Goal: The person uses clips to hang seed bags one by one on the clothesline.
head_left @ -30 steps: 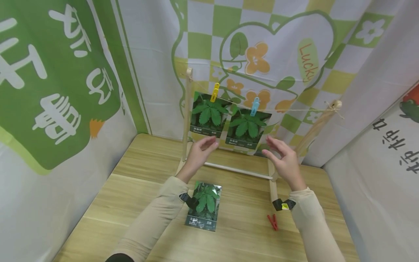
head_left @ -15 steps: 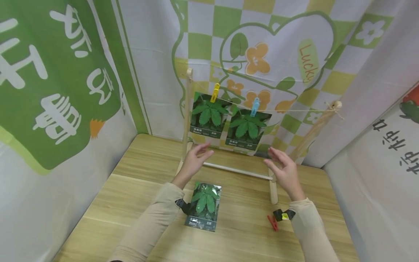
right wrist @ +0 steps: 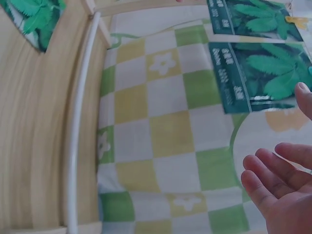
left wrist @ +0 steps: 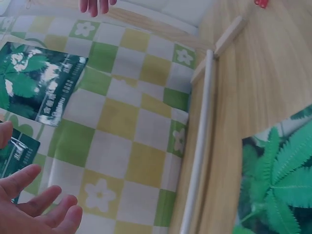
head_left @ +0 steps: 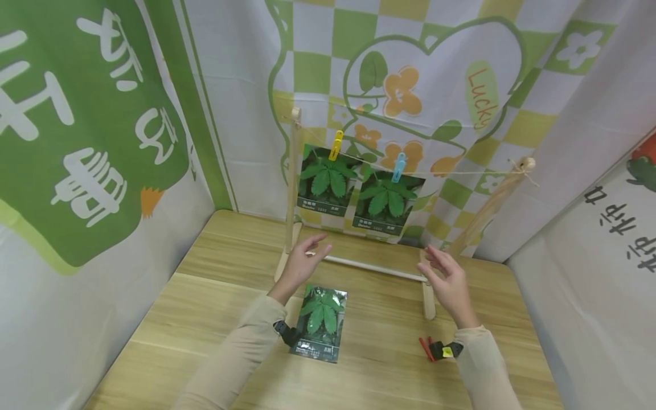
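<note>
My left hand (head_left: 302, 263) holds nothing, its fingers relaxed, over the left part of the wooden frame's white rod (head_left: 376, 266). On the other side my right hand (head_left: 449, 283), loosely bent and free of any object, hovers by the frame's right foot. Two plant photo cards hang from the string: the left card (head_left: 328, 185) under a yellow clothespin (head_left: 336, 146), the right card (head_left: 386, 205) under a blue clothespin (head_left: 398, 168). A third plant card (head_left: 322, 323) lies flat on the table below my left hand. Partly behind the right wrist camera lies a red clothespin (head_left: 426, 348).
The wooden frame (head_left: 292, 176) stands at the back of the table (head_left: 379, 364), its string tied between two posts. A checkered curtain (head_left: 312, 71) hangs behind it. A green printed cloth (head_left: 77, 125) covers the left side, and a white printed cloth (head_left: 579, 273) the right.
Both hands have moved down and back from the hanging cards. The right wrist camera now overlaps the red clothespin. The cards and frame have stayed in place.
</note>
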The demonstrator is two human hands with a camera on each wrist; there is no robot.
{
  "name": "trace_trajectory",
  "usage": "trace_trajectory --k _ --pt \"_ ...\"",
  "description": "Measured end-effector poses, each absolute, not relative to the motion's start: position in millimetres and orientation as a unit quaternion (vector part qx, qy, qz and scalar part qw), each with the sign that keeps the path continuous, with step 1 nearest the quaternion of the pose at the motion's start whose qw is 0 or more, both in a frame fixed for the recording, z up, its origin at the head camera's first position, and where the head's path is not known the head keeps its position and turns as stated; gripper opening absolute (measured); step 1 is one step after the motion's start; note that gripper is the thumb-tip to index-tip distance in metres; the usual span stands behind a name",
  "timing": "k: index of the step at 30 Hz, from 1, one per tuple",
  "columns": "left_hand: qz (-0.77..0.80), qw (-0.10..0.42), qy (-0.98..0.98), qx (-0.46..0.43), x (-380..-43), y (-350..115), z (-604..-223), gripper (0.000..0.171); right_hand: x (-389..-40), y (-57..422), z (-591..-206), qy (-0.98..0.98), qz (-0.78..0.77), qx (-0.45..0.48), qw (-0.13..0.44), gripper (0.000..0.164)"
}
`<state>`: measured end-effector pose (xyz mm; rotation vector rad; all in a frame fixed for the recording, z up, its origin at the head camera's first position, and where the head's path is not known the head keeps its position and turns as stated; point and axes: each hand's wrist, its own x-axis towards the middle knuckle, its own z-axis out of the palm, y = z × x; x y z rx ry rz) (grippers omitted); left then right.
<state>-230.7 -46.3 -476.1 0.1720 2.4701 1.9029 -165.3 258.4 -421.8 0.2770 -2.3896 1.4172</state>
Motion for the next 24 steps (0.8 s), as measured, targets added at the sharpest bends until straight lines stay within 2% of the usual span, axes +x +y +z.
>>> trace_trajectory --k 2,11,24 --pt "0.606 0.009 0.793 0.054 -230 -47 -481 0.049 -161 259 -421 -0.846 0.496 0.09 0.173 0.046" --pt "0.603 0.026 0.796 0.036 -225 -51 -501 0.051 -163 286 -469 -0.849 0.504 0.039 0.154 0.049" --pt "0.592 0.029 0.805 0.015 -216 -57 -529 0.054 -148 296 -494 -0.876 0.47 -0.047 0.097 0.053"
